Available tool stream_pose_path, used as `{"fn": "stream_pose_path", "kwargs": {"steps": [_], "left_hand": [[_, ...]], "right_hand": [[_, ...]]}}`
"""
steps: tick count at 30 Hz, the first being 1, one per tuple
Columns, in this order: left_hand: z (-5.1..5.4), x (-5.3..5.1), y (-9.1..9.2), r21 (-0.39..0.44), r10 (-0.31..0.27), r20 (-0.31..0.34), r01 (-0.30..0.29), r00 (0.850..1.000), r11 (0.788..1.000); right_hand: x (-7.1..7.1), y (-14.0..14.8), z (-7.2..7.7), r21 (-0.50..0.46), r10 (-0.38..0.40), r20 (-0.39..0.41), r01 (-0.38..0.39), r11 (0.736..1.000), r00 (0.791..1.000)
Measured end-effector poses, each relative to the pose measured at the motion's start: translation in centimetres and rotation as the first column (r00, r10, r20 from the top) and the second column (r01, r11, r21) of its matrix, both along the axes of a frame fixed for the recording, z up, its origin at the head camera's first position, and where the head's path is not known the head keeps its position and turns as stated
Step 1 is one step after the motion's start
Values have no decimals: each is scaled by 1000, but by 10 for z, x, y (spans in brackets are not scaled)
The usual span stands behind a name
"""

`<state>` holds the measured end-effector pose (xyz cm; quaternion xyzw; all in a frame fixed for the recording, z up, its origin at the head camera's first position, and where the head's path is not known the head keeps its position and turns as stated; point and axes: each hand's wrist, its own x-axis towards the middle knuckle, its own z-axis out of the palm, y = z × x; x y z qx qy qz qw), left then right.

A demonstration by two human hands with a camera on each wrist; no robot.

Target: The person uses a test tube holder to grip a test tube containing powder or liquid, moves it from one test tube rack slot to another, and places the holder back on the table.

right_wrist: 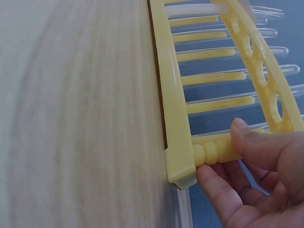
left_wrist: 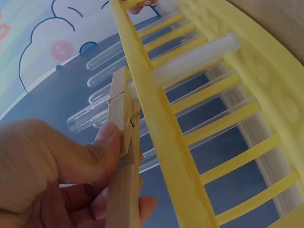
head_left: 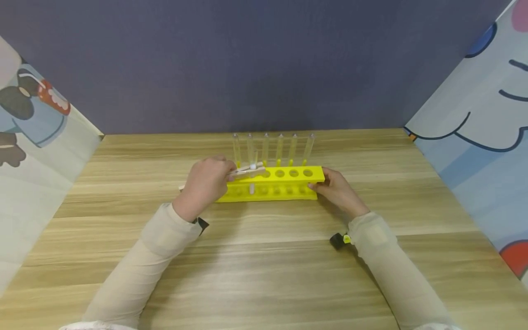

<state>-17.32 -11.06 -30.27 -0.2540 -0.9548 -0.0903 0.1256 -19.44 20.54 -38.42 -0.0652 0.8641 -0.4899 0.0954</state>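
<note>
Whitish tube (left_wrist: pixel 197 59): upright in rack (head_left: pixel 286 178), toward worktop's (head_left: pixel 264 266) far edge; left hand (head_left: pixel 207 184) nearer, leftward (gripping wooden clamp (left_wrist: pixel 126 175)); right hand (head_left: pixel 339 190) holds rack.

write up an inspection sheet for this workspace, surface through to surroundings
surface: wood-grain table
job's things: yellow rack; six clear tubes upside down on pegs along its far side; wooden clamp at a part-white tube standing in a rack hole
clutter: nothing seen
hands: left hand grips the clamp, right hand holds the rack's right end
cables: nothing seen for certain
surroundings: dark panel behind, cartoon-printed panels either side
</note>
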Motion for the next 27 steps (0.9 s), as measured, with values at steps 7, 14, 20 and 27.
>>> {"fn": "stream_pose_path", "kwargs": {"steps": [7,14,20,27], "left_hand": [[3,1,0,22,-7,-50,8,999,1000],[9,1,1,24,-3,-46,4,999,1000],[14,3,1,30,-3,-53,5,999,1000],[20,6,1,39,-3,-72,6,997,999]], "right_hand": [[-1,0,0,2,3,-6,-3,1000,1000],[-1,-1,0,9,-2,-5,2,1000,1000],[-1,-1,1,6,4,-9,-4,1000,1000],[-1,0,0,10,0,-11,0,1000,1000]]}}
